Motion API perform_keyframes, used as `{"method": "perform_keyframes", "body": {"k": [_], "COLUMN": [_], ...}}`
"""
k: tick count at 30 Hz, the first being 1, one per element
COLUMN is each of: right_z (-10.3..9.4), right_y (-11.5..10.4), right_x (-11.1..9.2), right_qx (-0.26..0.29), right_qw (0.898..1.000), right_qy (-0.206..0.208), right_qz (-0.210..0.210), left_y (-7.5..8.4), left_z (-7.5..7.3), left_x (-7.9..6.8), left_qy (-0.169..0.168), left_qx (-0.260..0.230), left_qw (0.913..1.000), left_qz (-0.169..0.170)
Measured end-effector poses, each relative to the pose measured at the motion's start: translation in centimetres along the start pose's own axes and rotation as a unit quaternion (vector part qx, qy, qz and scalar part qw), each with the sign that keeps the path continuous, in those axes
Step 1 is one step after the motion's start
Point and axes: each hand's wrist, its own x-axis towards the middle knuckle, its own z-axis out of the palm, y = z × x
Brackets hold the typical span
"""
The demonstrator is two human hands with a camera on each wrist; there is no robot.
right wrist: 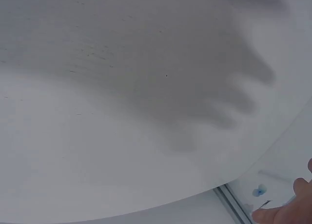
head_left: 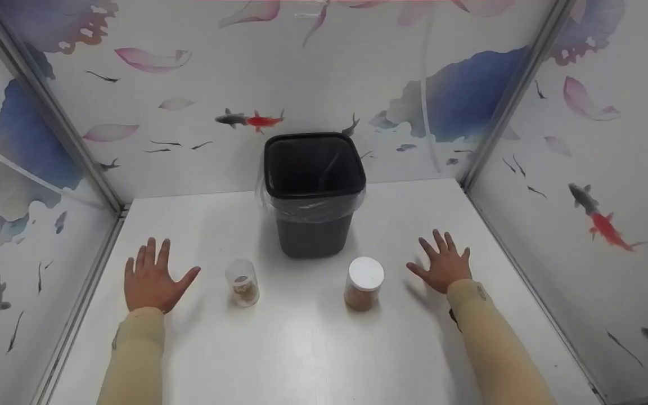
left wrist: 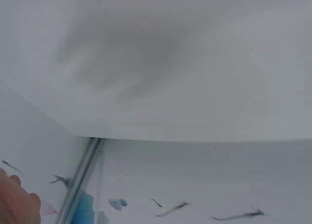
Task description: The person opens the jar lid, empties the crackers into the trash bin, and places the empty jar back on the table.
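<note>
My left hand [head_left: 152,281] is over the left side of the white table, fingers straight and spread, holding nothing. To its right stands a small clear cup [head_left: 242,284] with something brownish low inside. On the other side, my right hand [head_left: 442,264] is also spread with straight fingers and grips nothing. Left of it stands a clear jar [head_left: 362,298] with a white lid [head_left: 367,273] on top and brownish contents. Both hands are apart from these containers. In the wrist views, only parts of the left hand [left wrist: 17,199] and right hand [right wrist: 290,209] show, above blurred hand shadows.
A black trash bin [head_left: 315,233] lined with a clear plastic bag [head_left: 313,208] stands at the back middle of the white table [head_left: 301,360]. White panels with painted fish and petals, joined by metal corner posts [head_left: 504,112], enclose the table at the back and sides.
</note>
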Motion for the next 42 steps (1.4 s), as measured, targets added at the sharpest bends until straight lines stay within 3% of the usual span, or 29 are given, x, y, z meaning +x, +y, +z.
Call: {"method": "perform_keyframes", "body": {"k": [4,8,11,13,16,20,22,24,27,31,36,42], "right_z": [0.2,0.3,0.3,0.3,0.3,0.2,0.0,-0.2,-0.3,-0.3,-0.2,-0.1], "right_y": [0.3,0.4,0.2,0.0,-0.5,-1.6,-2.2,-2.7,-3.2,-3.4,-3.5,-3.4], "right_x": [0.0,0.0,0.0,0.0,0.2,0.4,0.6,0.7,0.8,0.6,0.0,-0.9], "right_qx": [-0.002,0.002,0.007,0.013,0.019,0.021,0.022,0.025,0.018,0.013,0.013,0.043], "right_qw": [1.0,1.0,1.0,1.0,0.999,0.999,0.998,0.998,0.997,0.994,0.99,0.982], "right_qy": [0.003,0.003,0.008,0.012,0.018,0.022,0.022,0.024,0.026,0.03,0.027,0.034], "right_qz": [-0.002,-0.005,-0.007,-0.011,-0.019,-0.036,-0.045,-0.056,-0.075,-0.104,-0.137,-0.182], "left_y": [4.3,10.1,15.0,18.1,21.9,25.2,26.4,27.4,28.8,30.1,31.1,32.2], "left_z": [-0.3,-0.5,-0.2,0.3,1.9,5.0,6.4,7.5,8.7,10.0,11.0,12.3], "left_x": [1.6,2.4,2.0,1.2,-0.3,-2.2,-2.8,-3.1,-3.4,-3.6,-3.7,-3.9], "left_qy": [0.097,0.164,0.181,0.172,0.139,0.056,-0.004,-0.06,-0.132,-0.188,-0.211,-0.211], "left_qx": [-0.049,-0.091,-0.117,-0.131,-0.153,-0.17,-0.188,-0.213,-0.248,-0.289,-0.33,-0.348], "left_qw": [0.9932,0.9713,0.9453,0.9306,0.923,0.9419,0.9522,0.9564,0.9517,0.9366,0.92,0.9135], "left_qz": [0.043,0.146,0.245,0.295,0.325,0.284,0.241,0.191,0.124,0.062,0.021,0.015]}}
